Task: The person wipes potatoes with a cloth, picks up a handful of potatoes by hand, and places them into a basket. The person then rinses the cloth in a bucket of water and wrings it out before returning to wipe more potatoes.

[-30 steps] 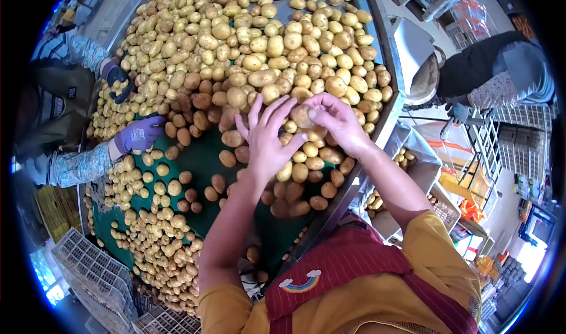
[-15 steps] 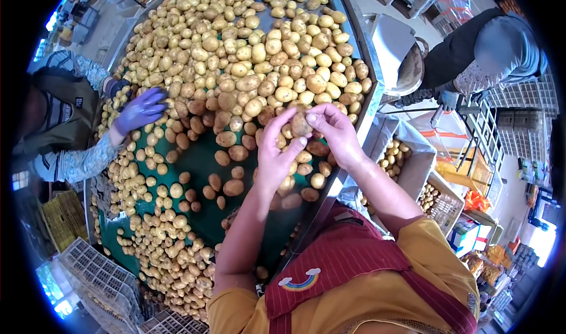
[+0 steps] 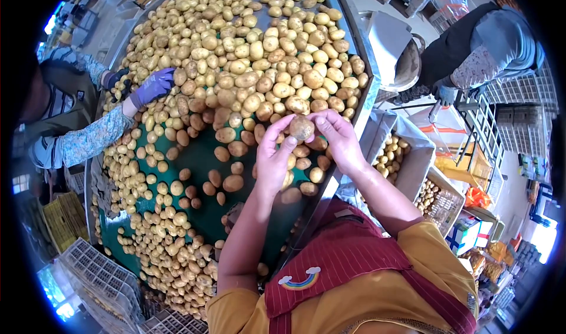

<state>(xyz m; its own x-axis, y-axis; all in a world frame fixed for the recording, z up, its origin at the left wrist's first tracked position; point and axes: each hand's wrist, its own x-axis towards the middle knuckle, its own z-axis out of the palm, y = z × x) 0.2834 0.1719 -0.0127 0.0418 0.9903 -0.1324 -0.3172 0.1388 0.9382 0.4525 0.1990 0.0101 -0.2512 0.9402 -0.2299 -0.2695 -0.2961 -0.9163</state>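
Observation:
A round, brownish potato (image 3: pixel 301 128) is held up between both my hands, above the green sorting table (image 3: pixel 203 157). My left hand (image 3: pixel 275 153) grips its left side with thumb and fingers. On the other side, my right hand (image 3: pixel 338 137) pinches it the same way. Many yellow and brown potatoes (image 3: pixel 236 67) lie spread over the table beyond and beneath my hands. A looser group of brown ones rests to the left of my left wrist.
At the left, a co-worker's purple-gloved hand (image 3: pixel 154 86) reaches over the potatoes. Another person (image 3: pixel 501 45) bends at the upper right. A lined crate (image 3: pixel 407 157) of potatoes stands right of the table's metal edge (image 3: pixel 368 92). Plastic crates (image 3: pixel 100 272) are at the lower left.
The potato has been turned in my fingers and shows a broader, rounder face. The co-worker's purple-gloved hand has moved up and slightly right.

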